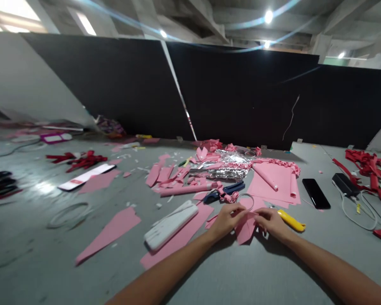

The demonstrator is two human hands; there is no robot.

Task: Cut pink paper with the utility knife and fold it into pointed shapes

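Note:
A small piece of pink paper is held between my two hands near the front of the table. My left hand pinches its left upper edge, thumb and fingers closed. My right hand grips the right upper edge the same way. Just beyond the fingers is a clear ring, perhaps a roll of tape. Close to my right hand lies a yellow cutter. Blue-handled scissors rest beyond my left hand, and a white glue gun or similar white tool lies to its left.
Cut pink sheets, rolled paper and crumpled silver foil cover the middle. At right are a black phone, a power bank with cables and red ribbons. A black partition stands behind.

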